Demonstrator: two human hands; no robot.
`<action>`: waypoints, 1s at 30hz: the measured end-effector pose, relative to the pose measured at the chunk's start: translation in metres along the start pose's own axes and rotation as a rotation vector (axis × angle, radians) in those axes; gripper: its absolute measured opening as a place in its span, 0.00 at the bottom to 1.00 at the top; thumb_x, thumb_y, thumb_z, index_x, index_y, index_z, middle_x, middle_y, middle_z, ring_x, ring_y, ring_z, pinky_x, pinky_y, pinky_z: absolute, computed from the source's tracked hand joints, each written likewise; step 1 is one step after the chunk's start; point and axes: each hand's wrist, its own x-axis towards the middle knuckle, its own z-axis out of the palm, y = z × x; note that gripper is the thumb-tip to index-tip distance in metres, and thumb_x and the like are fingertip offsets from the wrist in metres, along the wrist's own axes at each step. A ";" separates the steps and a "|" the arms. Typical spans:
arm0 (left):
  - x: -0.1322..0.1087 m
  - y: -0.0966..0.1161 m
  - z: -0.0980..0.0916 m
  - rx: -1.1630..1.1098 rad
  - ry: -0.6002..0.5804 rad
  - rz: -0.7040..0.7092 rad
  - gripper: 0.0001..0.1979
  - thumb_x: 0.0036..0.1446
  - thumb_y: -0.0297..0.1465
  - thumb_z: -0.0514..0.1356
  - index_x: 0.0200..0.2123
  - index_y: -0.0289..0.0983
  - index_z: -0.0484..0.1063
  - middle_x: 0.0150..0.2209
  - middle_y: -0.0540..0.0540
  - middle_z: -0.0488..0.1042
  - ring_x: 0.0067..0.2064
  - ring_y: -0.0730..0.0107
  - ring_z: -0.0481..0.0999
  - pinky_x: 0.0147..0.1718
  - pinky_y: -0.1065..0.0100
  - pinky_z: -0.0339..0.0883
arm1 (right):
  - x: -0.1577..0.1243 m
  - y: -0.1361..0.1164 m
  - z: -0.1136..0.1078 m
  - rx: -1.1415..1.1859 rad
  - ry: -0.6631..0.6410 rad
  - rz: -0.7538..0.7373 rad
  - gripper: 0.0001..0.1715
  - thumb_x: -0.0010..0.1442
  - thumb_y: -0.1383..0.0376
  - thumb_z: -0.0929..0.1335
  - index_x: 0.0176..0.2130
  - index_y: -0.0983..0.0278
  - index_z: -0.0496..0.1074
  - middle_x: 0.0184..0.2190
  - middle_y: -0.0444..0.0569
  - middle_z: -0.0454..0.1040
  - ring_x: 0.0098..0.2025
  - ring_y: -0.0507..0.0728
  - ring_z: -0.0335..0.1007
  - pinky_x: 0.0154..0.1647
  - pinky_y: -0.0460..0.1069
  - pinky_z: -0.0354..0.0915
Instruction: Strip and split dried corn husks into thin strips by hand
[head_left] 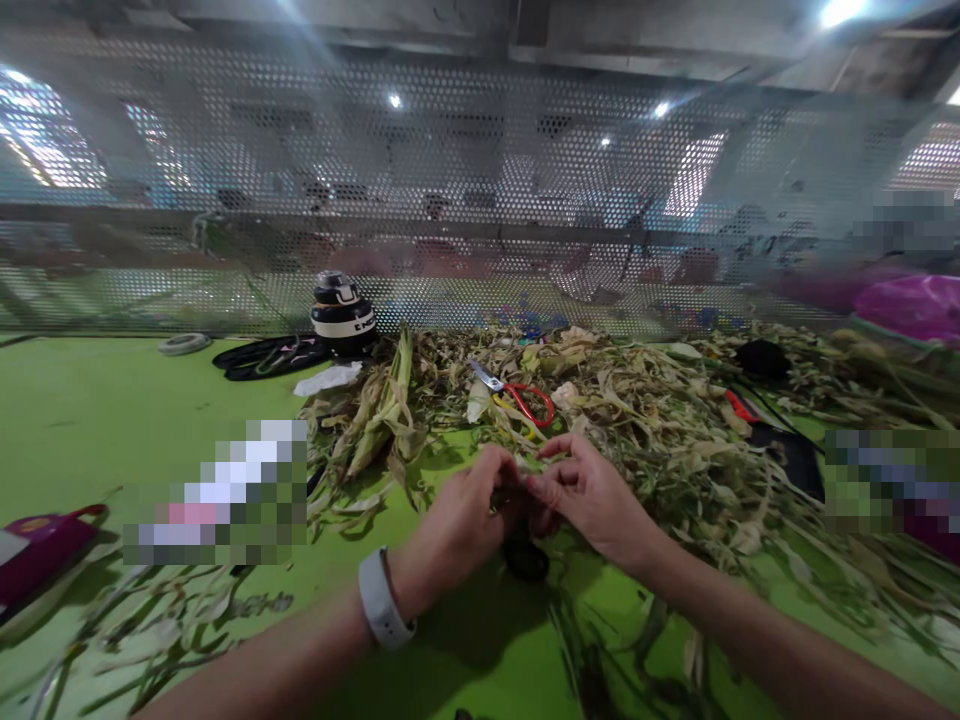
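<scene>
My left hand, with a pale band on its wrist, has its thumb and fingers drawn into a pinch. My right hand meets it fingertip to fingertip, its thumb and forefinger closed too. What lies between the fingers is too small and too covered to make out. Just below the hands is a dark, rounded thing, partly hidden and blurred. Beyond the fingers, scissors with red handles lie on a heap of dried leaves and stalks.
A bulky bundle of pale husk-like leaves lies left of the scissors. Behind it stand a dark bottle and white tissue on the green tabletop. A perforated screen closes off the far edge. Loose stems lie at left.
</scene>
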 end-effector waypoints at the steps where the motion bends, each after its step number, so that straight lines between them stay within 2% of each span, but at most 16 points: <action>1: -0.001 0.002 -0.001 0.012 -0.032 0.037 0.03 0.54 0.29 0.54 0.32 0.39 0.60 0.26 0.51 0.69 0.26 0.71 0.67 0.25 0.72 0.57 | 0.000 -0.001 0.000 -0.004 -0.027 0.020 0.22 0.52 0.52 0.68 0.39 0.61 0.58 0.19 0.37 0.70 0.18 0.52 0.70 0.19 0.45 0.66; 3: -0.002 0.005 -0.003 0.023 -0.074 0.077 0.03 0.54 0.28 0.53 0.28 0.39 0.61 0.25 0.50 0.68 0.25 0.71 0.65 0.23 0.71 0.56 | 0.000 -0.002 -0.001 -0.018 -0.073 0.076 0.21 0.54 0.51 0.66 0.40 0.62 0.60 0.18 0.38 0.70 0.17 0.52 0.70 0.18 0.46 0.67; 6: -0.001 0.011 -0.004 -0.002 -0.057 0.029 0.07 0.52 0.28 0.53 0.23 0.40 0.60 0.22 0.50 0.65 0.23 0.72 0.62 0.20 0.71 0.54 | 0.000 -0.004 -0.003 -0.044 -0.065 0.121 0.19 0.51 0.52 0.68 0.36 0.63 0.63 0.17 0.37 0.69 0.16 0.51 0.69 0.17 0.46 0.67; 10: 0.001 0.015 -0.006 -0.015 -0.062 0.010 0.08 0.53 0.29 0.53 0.22 0.39 0.61 0.22 0.49 0.66 0.23 0.70 0.63 0.21 0.71 0.53 | 0.000 -0.003 -0.004 -0.147 -0.009 0.115 0.16 0.48 0.57 0.71 0.31 0.63 0.64 0.17 0.36 0.68 0.15 0.50 0.67 0.16 0.44 0.65; 13: 0.001 0.014 -0.007 0.028 -0.091 0.015 0.11 0.56 0.28 0.49 0.21 0.39 0.61 0.22 0.48 0.66 0.24 0.70 0.63 0.23 0.70 0.54 | -0.001 -0.003 -0.007 -0.191 -0.067 0.114 0.14 0.49 0.57 0.70 0.31 0.62 0.64 0.18 0.37 0.67 0.16 0.50 0.66 0.15 0.44 0.63; 15: 0.001 0.012 -0.007 0.051 -0.094 0.034 0.11 0.56 0.28 0.50 0.22 0.39 0.61 0.21 0.49 0.66 0.24 0.70 0.63 0.22 0.70 0.54 | -0.001 -0.005 -0.009 -0.257 -0.070 0.020 0.11 0.52 0.58 0.68 0.30 0.63 0.66 0.20 0.39 0.67 0.19 0.49 0.65 0.17 0.44 0.63; 17: 0.001 0.009 -0.006 0.059 -0.075 0.070 0.07 0.54 0.29 0.54 0.24 0.38 0.63 0.22 0.49 0.67 0.24 0.70 0.64 0.23 0.71 0.55 | -0.001 -0.008 -0.012 -0.415 0.025 -0.158 0.08 0.53 0.61 0.68 0.28 0.64 0.69 0.24 0.42 0.68 0.24 0.49 0.64 0.23 0.44 0.63; 19: 0.001 0.006 -0.006 0.024 -0.071 0.088 0.02 0.53 0.29 0.56 0.32 0.38 0.66 0.25 0.48 0.70 0.26 0.69 0.68 0.25 0.71 0.58 | -0.001 -0.012 -0.014 -0.547 0.139 -0.281 0.07 0.53 0.62 0.67 0.28 0.65 0.71 0.26 0.44 0.68 0.26 0.49 0.62 0.25 0.44 0.61; 20: 0.002 0.006 -0.007 -0.013 -0.084 0.080 0.08 0.52 0.29 0.58 0.37 0.37 0.65 0.27 0.48 0.72 0.28 0.68 0.70 0.27 0.70 0.60 | -0.001 -0.013 -0.015 -0.566 0.167 -0.297 0.07 0.54 0.63 0.67 0.28 0.65 0.71 0.26 0.44 0.68 0.26 0.49 0.61 0.25 0.44 0.60; 22: 0.004 0.005 -0.007 -0.101 -0.157 0.041 0.16 0.51 0.30 0.59 0.44 0.38 0.64 0.30 0.48 0.75 0.31 0.67 0.73 0.30 0.70 0.62 | 0.000 -0.015 -0.016 -0.522 0.161 -0.270 0.08 0.55 0.62 0.66 0.29 0.65 0.69 0.24 0.43 0.67 0.24 0.48 0.60 0.23 0.44 0.58; 23: 0.005 0.005 -0.008 -0.138 -0.207 0.021 0.15 0.52 0.31 0.59 0.44 0.39 0.65 0.30 0.49 0.75 0.31 0.67 0.73 0.30 0.70 0.63 | -0.001 -0.015 -0.016 -0.484 0.145 -0.246 0.08 0.55 0.61 0.66 0.30 0.65 0.68 0.24 0.42 0.67 0.22 0.48 0.59 0.22 0.43 0.57; 25: 0.006 0.005 -0.009 -0.216 -0.328 -0.011 0.08 0.54 0.33 0.56 0.38 0.39 0.68 0.31 0.48 0.74 0.32 0.67 0.73 0.31 0.70 0.64 | -0.001 -0.015 -0.014 -0.395 0.115 -0.188 0.09 0.56 0.60 0.66 0.31 0.64 0.66 0.26 0.41 0.68 0.17 0.45 0.57 0.17 0.42 0.56; 27: 0.007 0.006 -0.011 -0.312 -0.445 -0.038 0.08 0.57 0.33 0.52 0.35 0.38 0.70 0.31 0.47 0.73 0.33 0.68 0.71 0.32 0.70 0.64 | -0.001 -0.015 -0.012 -0.286 0.077 -0.091 0.11 0.57 0.57 0.65 0.32 0.63 0.63 0.25 0.39 0.67 0.12 0.43 0.55 0.11 0.42 0.53; 30: 0.006 0.011 -0.012 -0.347 -0.522 -0.044 0.09 0.58 0.33 0.51 0.37 0.38 0.69 0.32 0.47 0.71 0.33 0.68 0.69 0.34 0.70 0.64 | -0.001 -0.015 -0.011 -0.135 0.020 0.018 0.15 0.55 0.54 0.65 0.32 0.62 0.59 0.22 0.38 0.66 0.13 0.49 0.67 0.08 0.41 0.56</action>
